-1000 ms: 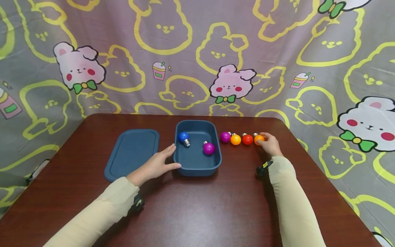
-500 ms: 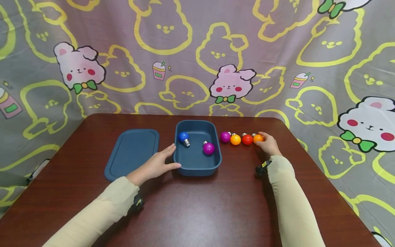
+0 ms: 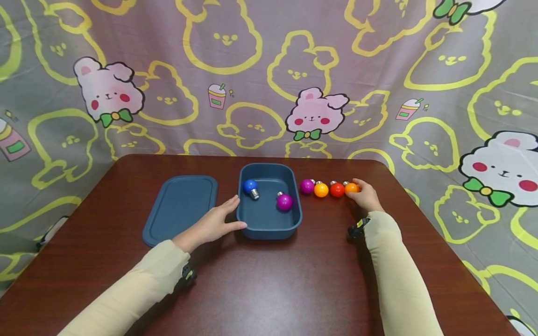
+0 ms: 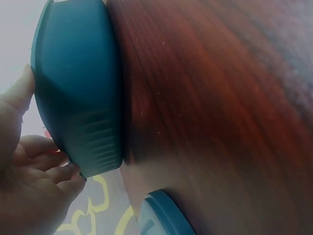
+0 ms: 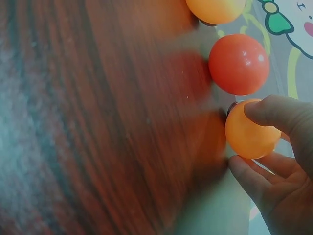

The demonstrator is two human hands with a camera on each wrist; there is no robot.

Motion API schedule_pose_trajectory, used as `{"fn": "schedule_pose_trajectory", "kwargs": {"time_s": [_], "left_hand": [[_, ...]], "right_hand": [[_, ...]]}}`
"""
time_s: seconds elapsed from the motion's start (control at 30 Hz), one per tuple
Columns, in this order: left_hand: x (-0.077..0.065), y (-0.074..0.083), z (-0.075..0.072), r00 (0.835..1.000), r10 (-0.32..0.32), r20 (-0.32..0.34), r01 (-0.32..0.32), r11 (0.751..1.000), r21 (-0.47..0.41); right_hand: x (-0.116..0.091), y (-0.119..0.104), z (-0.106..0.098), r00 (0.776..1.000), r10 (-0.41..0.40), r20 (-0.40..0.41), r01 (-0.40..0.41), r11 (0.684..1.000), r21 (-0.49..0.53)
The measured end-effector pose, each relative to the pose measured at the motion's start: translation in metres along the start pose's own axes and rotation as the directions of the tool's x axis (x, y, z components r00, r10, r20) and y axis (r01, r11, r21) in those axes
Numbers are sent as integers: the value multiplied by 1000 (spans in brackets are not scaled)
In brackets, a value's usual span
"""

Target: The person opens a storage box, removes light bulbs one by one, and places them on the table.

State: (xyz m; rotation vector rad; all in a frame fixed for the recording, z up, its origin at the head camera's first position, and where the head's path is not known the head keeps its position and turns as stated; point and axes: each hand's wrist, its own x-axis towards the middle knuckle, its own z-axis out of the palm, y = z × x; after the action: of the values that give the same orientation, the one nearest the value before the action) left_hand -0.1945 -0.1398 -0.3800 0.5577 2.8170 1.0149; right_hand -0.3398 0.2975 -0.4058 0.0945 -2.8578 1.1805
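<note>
My right hand (image 3: 366, 196) pinches the orange light bulb (image 5: 252, 132) at the right end of a row, thumb on one side and fingers on the other in the right wrist view. Beside it in that row lie a red bulb (image 3: 336, 190), a yellow-orange bulb (image 3: 321, 190) and a purple bulb (image 3: 307, 186). With thumb and fingers spread, my left hand (image 3: 212, 225) touches the left rim of a dark blue box (image 3: 269, 234). Inside the box are a blue bulb (image 3: 251, 186) and another purple bulb (image 3: 284, 202).
A flat blue lid (image 3: 178, 205) lies on the brown table (image 3: 269, 284), left of the box and partly behind my left hand. Behind the table hangs a patterned curtain (image 3: 248, 84).
My right hand has shifted slightly left with the orange bulb, bringing it closer to the red one. Over the last half second little has moved. The left hand stays at the box.
</note>
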Motion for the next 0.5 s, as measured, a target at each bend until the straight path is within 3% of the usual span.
{"fn": "schedule_pose_trajectory", "kwargs": {"time_s": [0.5], "left_hand": [[0,2,0,1000,2,0,-2,1000,1]], "right_hand": [[-4,-3,-3,1000,0,4,0,1000,-7]]}}
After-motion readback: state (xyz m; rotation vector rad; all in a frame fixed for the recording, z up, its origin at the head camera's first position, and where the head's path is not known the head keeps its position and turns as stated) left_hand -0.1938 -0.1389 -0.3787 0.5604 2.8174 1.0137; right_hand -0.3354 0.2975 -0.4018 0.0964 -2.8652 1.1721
